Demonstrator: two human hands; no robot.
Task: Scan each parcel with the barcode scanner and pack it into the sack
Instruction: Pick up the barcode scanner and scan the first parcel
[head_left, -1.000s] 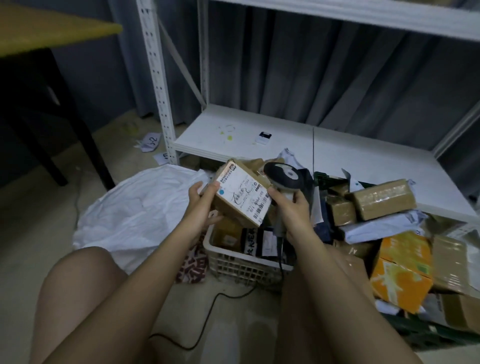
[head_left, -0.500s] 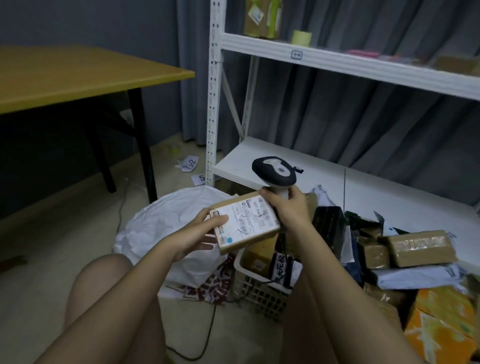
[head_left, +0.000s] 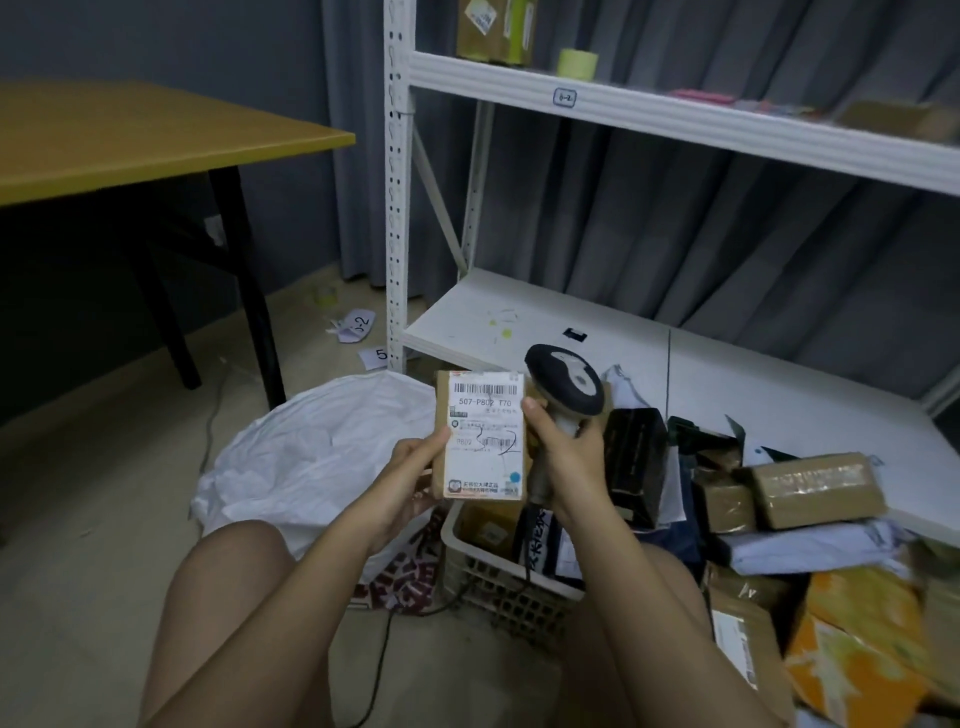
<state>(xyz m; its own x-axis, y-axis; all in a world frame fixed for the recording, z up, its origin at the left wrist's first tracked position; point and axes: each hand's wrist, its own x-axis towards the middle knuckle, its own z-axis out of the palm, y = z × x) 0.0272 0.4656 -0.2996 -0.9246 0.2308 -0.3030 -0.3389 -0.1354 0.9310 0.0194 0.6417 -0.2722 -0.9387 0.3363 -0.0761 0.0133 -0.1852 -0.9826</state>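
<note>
My left hand (head_left: 410, 480) grips a small brown cardboard parcel (head_left: 482, 435) by its left edge, holding it upright with the white shipping label and barcode facing me. My right hand (head_left: 563, 457) grips the handle of the black-and-white barcode scanner (head_left: 563, 383), whose head stands just right of the parcel's top; the thumb touches the parcel's right edge. The white sack (head_left: 317, 457) lies crumpled on the floor behind and left of the parcel.
A white plastic basket (head_left: 498, 587) with packets stands below my hands, the scanner's cable trailing past it. Several parcels (head_left: 815, 493) pile up at right. A white shelf rack (head_left: 571, 332) stands behind, a yellow table (head_left: 130, 145) at left.
The parcel has been turned from tilted and sideways to upright, its barcode now at the top. The scanner stayed beside it. My view has lifted, showing more of the rack and table.
</note>
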